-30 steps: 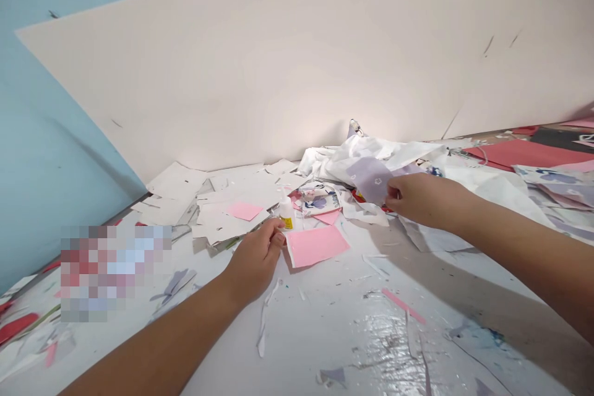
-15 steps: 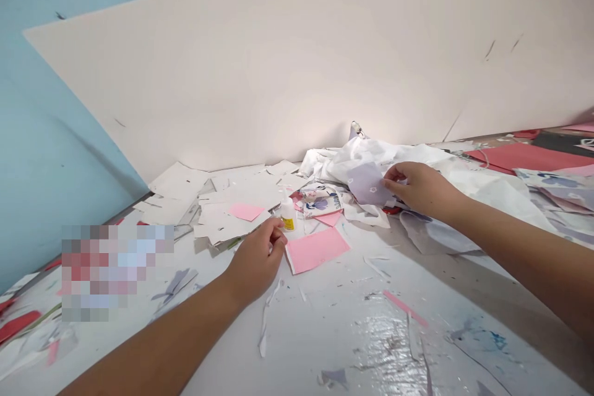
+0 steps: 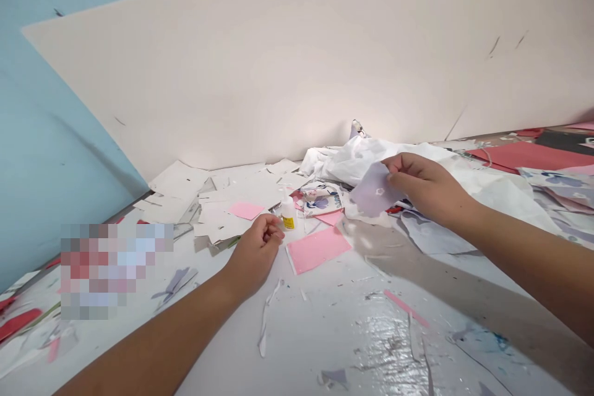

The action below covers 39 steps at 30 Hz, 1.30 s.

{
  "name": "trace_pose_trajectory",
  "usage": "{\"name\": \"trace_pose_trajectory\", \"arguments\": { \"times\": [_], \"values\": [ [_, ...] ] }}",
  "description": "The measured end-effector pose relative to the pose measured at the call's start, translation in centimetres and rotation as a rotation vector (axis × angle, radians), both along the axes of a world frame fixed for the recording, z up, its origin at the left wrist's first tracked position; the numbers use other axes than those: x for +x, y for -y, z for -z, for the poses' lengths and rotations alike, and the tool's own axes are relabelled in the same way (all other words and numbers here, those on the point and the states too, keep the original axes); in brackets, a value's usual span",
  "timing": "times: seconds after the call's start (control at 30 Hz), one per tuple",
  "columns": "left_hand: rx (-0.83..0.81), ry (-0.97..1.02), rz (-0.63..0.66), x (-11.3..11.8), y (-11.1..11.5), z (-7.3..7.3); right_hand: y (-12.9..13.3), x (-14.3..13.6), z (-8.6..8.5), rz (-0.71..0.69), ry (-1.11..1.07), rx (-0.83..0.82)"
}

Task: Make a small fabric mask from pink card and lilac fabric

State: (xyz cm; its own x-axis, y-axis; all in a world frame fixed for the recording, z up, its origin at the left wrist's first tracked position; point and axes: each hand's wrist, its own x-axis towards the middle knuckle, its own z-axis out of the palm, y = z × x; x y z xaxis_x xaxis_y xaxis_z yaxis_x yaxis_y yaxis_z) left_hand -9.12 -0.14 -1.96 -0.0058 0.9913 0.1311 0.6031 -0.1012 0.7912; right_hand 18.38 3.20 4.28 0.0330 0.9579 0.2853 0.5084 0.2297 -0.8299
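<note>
My right hand (image 3: 417,185) pinches a lavender piece with small white flowers (image 3: 372,192) by its upper right corner, raised a little over the table. Its fingers are closed on that corner. Left of centre, my left hand (image 3: 257,250) rests with curled fingers beside a small white glue bottle with a yellow label (image 3: 288,213), which stands upright. Whether those fingers hold anything is hidden. Just right of my left hand a pink rectangle (image 3: 320,250) lies flat. Behind it is a patterned fabric piece (image 3: 321,200).
White card pieces (image 3: 236,198) are stacked at the back left, with a smaller pink piece (image 3: 245,210) on top. Crumpled white cloth (image 3: 346,161) lies against the pale partition (image 3: 288,62). Red sheets (image 3: 524,154) lie far right. Paper scraps litter the white table (image 3: 315,322).
My right hand has lifted the lavender piece slightly off the pile and tilted it towards me. My left hand has drawn back slightly left from the bottle and pink rectangle.
</note>
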Motion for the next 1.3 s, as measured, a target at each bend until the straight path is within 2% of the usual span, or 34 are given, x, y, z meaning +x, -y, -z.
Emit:
{"name": "trace_pose_trajectory", "arguments": {
  "times": [0.1, 0.2, 0.3, 0.37, 0.4, 0.47, 0.57, 0.63, 0.83, 0.97, 1.13, 1.3],
  "values": [
    [0.031, -0.048, -0.031, 0.1, 0.3, -0.2, 1.1, -1.3, -0.1, -0.297, -0.193, -0.118],
    [0.126, -0.071, 0.004, 0.1, 1.0, -0.9, 2.3, -3.0, -0.3, -0.593, -0.25, -0.264],
    [0.152, 0.052, 0.219, 0.0, 1.9, -1.7, 3.0, -4.6, -0.5, -0.81, -0.182, -0.393],
    [0.052, 0.209, 0.401, 0.2, 2.3, -2.0, 3.0, -5.5, -0.5, -0.88, -0.113, -0.446],
    [-0.02, 0.294, 0.455, 0.3, 2.4, -2.1, 2.9, -5.8, -0.5, -0.891, -0.076, -0.459],
    [-0.159, 0.461, 0.433, 0.8, 2.6, -2.1, 2.4, -6.3, -0.3, -0.876, 0.005, -0.46],
    [-0.246, 0.607, 0.194, 1.5, 2.6, -2.0, 1.2, -6.2, 0.2, -0.805, 0.103, -0.417],
    [-0.252, 0.642, 0.109, 1.8, 2.4, -2.1, 0.4, -5.8, 0.5, -0.772, 0.121, -0.41],
    [-0.226, 0.651, 0.071, 1.8, 1.6, -1.7, -1.3, -4.4, 1.0, -0.755, 0.027, -0.466],
    [-0.207, 0.62, 0.063, 1.8, 1.2, -1.1, -1.6, -4.4, 1.4, -0.662, -0.007, -0.486],
    [-0.218, 0.552, 0.054, 1.8, 0.8, -0.6, -2.7, -4.4, 3.1, -0.512, 0.002, -0.361],
    [-0.234, 0.483, 0.089, 1.8, 1.0, -0.2, -3.3, -4.2, 4.4, -0.483, 0.08, -0.284]
  ]
}}
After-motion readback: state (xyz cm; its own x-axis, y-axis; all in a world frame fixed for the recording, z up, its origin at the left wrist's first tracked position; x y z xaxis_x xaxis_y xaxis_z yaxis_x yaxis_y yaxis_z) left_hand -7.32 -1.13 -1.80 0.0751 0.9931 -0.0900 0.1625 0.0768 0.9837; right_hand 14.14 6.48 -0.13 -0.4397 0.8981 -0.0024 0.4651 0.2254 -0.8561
